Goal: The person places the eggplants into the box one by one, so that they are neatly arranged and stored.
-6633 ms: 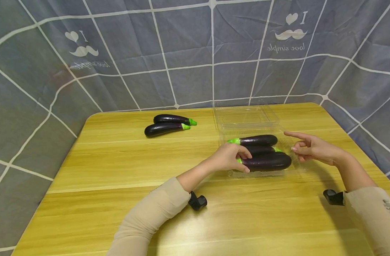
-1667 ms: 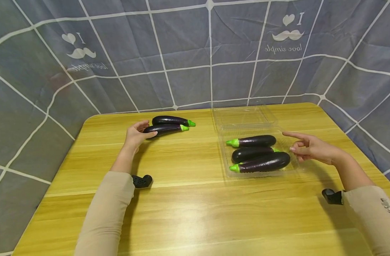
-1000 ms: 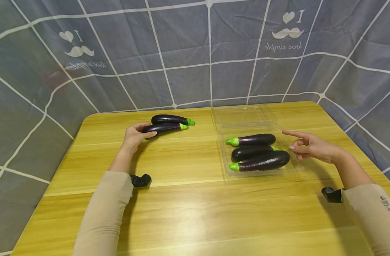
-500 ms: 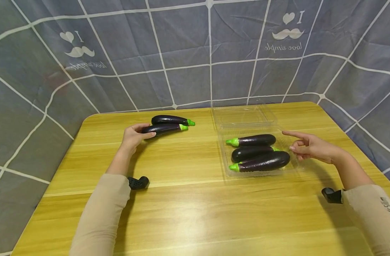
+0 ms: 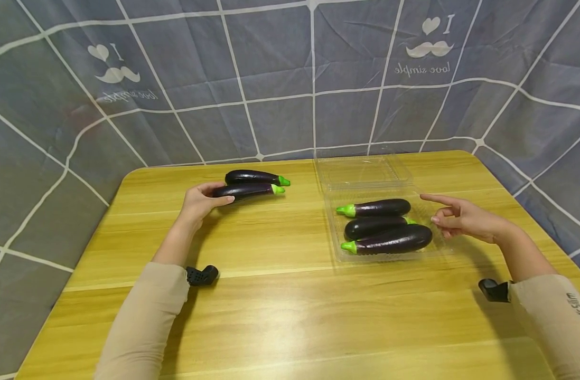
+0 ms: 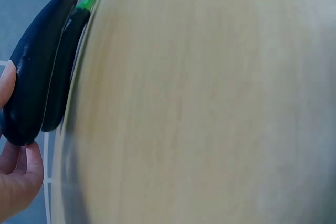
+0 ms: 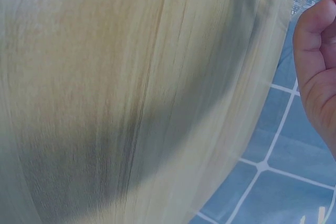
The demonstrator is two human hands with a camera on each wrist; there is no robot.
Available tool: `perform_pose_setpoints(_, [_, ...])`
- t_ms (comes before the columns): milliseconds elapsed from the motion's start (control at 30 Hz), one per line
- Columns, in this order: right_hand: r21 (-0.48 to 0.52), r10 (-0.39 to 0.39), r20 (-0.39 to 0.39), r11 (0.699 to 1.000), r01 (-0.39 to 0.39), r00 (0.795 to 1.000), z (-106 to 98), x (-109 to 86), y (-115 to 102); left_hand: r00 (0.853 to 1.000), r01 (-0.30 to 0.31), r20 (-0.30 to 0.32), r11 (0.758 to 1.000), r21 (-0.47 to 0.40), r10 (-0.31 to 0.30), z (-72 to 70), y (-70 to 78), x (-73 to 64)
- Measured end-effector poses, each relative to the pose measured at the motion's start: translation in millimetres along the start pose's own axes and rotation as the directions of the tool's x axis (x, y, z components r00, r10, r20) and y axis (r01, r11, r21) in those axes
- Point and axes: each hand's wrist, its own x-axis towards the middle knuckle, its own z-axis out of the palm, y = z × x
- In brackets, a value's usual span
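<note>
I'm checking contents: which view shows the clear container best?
Head: it shows the open clear container nearly whole, three eggplants inside. Right wrist catches only part; left wrist shows none I can make out.

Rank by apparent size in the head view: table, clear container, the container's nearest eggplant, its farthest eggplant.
1. Table
2. Clear container
3. Nearest eggplant
4. Farthest eggplant
Camera nearness may exaggerate the eggplants' difference.

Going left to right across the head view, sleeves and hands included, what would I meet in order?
Left sleeve → left hand → gripped eggplant → open clear plastic box with three eggplants in it → right hand → right sleeve.
</note>
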Motion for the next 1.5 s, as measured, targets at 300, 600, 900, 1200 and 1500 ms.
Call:
perform_pose_setpoints(300, [-0.007,0.000,-0.003,1.000,0.000,1.000,1.1,0.5,-1.1,0.999,-0.022,0.046,1.000,0.006,0.022,6.6,13.1,-7.6])
perform_pose_setpoints(600, [-0.016,-0.003,-0.002,1.000,0.003,1.000,1.4,1.3,-2.2,0.996,-0.042,0.084,0.999,-0.008,0.043,18.7,26.0,-14.8])
perform_pose_setpoints(900, [-0.031,0.008,-0.011,0.999,-0.008,1.000,1.5,1.7,-2.6,0.995,-0.042,0.095,0.998,-0.038,0.045,30.0,34.1,-20.2])
perform_pose_setpoints(1200, [-0.064,0.033,-0.021,0.997,-0.034,0.999,1.0,1.2,0.1,0.989,-0.055,0.131,0.996,-0.074,0.064,39.1,37.6,-27.8])
perform_pose_setpoints(1500, [-0.027,0.010,-0.004,1.000,-0.010,1.000,0.2,0.2,0.1,0.985,-0.066,0.153,0.994,-0.082,0.078,52.0,44.3,-35.0])
